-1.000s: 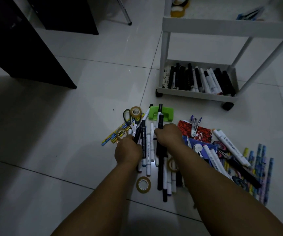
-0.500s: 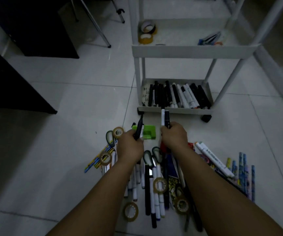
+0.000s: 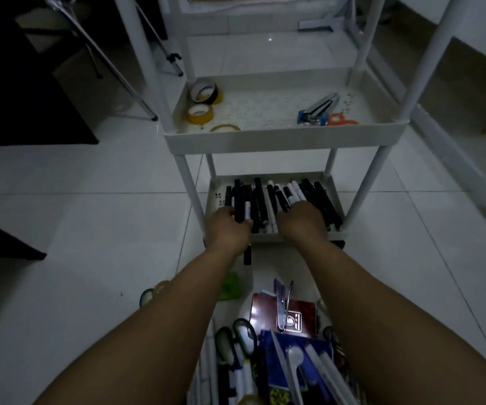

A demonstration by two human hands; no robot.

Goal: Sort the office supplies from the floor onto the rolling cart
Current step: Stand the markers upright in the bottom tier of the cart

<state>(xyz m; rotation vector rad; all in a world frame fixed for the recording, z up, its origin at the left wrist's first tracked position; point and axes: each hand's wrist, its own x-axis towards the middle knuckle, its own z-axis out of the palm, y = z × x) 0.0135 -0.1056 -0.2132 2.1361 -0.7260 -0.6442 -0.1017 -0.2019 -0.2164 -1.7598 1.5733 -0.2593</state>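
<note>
Markers [image 3: 243, 210] sit gripped in the left hand [image 3: 228, 229] over the cart's bottom tray [image 3: 297, 235]; right hand's [image 3: 301, 222] grip unclear.

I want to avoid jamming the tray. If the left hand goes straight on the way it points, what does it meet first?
Probably the markers already lying in the bottom tray: the left hand holds its markers just over them, though depth is unclear.

My single head-worn camera looks forward and steeply down from close above my outstretched arms, facing the rolling cart [image 3: 287, 140] on the tiled floor [image 3: 90, 229].
</note>
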